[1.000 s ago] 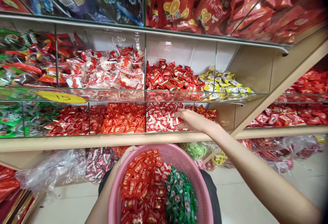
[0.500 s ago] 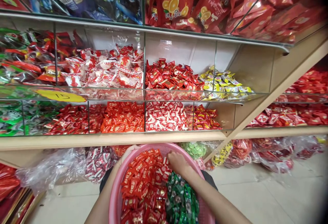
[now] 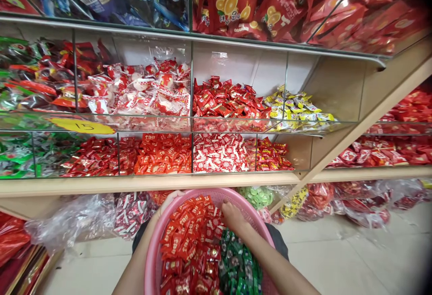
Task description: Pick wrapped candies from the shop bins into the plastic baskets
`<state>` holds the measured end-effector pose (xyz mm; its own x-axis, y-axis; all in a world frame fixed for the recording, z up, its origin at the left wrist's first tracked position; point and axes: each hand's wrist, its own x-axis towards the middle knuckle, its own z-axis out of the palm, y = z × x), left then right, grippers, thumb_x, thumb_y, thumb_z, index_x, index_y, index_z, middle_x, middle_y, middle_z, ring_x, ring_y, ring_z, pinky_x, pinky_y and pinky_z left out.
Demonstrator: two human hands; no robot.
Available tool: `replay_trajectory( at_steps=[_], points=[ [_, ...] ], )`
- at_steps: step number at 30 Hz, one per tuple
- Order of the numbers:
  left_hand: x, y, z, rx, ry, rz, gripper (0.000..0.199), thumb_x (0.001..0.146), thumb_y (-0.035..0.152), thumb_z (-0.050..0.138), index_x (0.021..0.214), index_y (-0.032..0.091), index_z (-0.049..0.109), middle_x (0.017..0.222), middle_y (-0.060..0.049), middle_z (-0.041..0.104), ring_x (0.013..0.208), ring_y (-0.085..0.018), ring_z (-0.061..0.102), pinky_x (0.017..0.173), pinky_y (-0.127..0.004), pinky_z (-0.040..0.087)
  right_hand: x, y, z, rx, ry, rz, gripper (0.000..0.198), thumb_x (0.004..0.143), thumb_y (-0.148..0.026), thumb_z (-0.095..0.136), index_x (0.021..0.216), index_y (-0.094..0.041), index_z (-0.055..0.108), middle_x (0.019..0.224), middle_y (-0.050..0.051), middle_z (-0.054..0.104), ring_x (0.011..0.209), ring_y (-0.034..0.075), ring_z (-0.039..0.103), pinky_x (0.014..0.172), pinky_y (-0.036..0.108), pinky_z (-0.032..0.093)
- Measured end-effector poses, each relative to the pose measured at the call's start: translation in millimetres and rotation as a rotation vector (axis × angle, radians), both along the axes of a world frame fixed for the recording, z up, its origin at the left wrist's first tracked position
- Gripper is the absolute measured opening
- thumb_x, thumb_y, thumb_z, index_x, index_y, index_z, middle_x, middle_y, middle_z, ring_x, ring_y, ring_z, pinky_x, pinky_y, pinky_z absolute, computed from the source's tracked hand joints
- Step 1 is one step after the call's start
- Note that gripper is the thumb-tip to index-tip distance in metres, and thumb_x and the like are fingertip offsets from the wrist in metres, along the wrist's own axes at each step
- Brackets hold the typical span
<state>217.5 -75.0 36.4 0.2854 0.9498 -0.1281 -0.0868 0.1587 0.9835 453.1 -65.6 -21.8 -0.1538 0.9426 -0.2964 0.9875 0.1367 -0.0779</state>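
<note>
A pink plastic basket (image 3: 150,241) is in front of me, below the lowest shelf. My left hand (image 3: 171,199) grips its far left rim, fingers mostly hidden behind the edge. Inside the basket, my right hand (image 3: 232,217) is closed, fingers curled down beside red-and-white wrapped candies (image 3: 213,225); what they hold is hidden. Orange-red wrapped candies (image 3: 185,227) fill the basket's left side, and darker red ones (image 3: 189,272) lie nearer me. Green wrapped candies (image 3: 238,263) lie beneath my right forearm.
A wooden shelf edge (image 3: 135,183) runs just beyond the basket. Glass-fronted compartments above it hold wrapped candies, with a yellow price tag (image 3: 83,126) at left. Clear bags of candies (image 3: 130,214) sit on the floor below, and red packaging (image 3: 13,241) stands at far left.
My right hand has shifted very slightly down within the basket, still closed. The left hand keeps its hold on the rim. The view has moved a little.
</note>
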Motion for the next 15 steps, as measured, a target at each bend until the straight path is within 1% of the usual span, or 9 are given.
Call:
replay_trajectory(
  at_steps=[2, 5, 10, 13, 15],
  points=[
    [-2.3, 1.9, -5.8, 0.003, -0.029, -0.022, 0.033, 0.072, 0.021, 0.047, 0.104, 0.028, 0.055, 0.116, 0.004, 0.055, 0.111, -0.022, 0.045, 0.096, -0.027, 0.031, 2.5, -1.3, 1.2, -0.012, 0.018, -0.008, 0.034, 0.078, -0.001, 0.039, 0.105, -0.010, 0.057, 0.108, 0.013, 0.060, 0.103, 0.020, 0.055, 0.085, 0.026, 0.042],
    [-3.8, 3.1, -10.0, 0.025, -0.041, 0.000, 0.033, 0.072, 0.021, 0.049, 0.103, 0.027, 0.056, 0.121, 0.004, 0.053, 0.114, -0.022, 0.043, 0.097, -0.027, 0.030, 4.1, -2.0, 2.0, -0.023, 0.044, -0.029, 0.033, 0.079, -0.001, 0.037, 0.103, -0.009, 0.058, 0.108, 0.013, 0.059, 0.102, 0.020, 0.054, 0.085, 0.027, 0.041],
    [-2.3, 1.2, -5.7, 0.026, -0.001, -0.065, 0.040, 0.078, 0.025, 0.046, 0.118, 0.027, 0.049, 0.127, -0.001, 0.047, 0.114, -0.021, 0.043, 0.097, -0.028, 0.032, -0.7, -1.1, -0.8, 0.013, 0.012, -0.032, 0.035, 0.078, 0.001, 0.038, 0.107, -0.009, 0.055, 0.106, 0.015, 0.059, 0.097, 0.021, 0.056, 0.080, 0.029, 0.043],
    [-2.5, 2.2, -4.3, 0.033, 0.021, -0.066, 0.045, 0.076, 0.022, 0.047, 0.120, 0.028, 0.047, 0.129, 0.000, 0.046, 0.113, -0.021, 0.043, 0.096, -0.028, 0.032, -2.0, -1.1, -1.3, 0.025, -0.005, -0.028, 0.036, 0.077, 0.002, 0.040, 0.108, -0.008, 0.054, 0.104, 0.016, 0.059, 0.096, 0.022, 0.057, 0.077, 0.029, 0.044],
    [-3.3, 2.9, -4.3, 0.022, 0.028, -0.062, 0.044, 0.076, 0.024, 0.047, 0.120, 0.028, 0.048, 0.128, 0.001, 0.047, 0.113, -0.021, 0.043, 0.097, -0.028, 0.032, -0.2, -1.5, -0.5, 0.028, -0.007, -0.025, 0.034, 0.078, 0.000, 0.039, 0.106, -0.008, 0.055, 0.104, 0.015, 0.060, 0.096, 0.021, 0.057, 0.078, 0.028, 0.043]
  ],
)
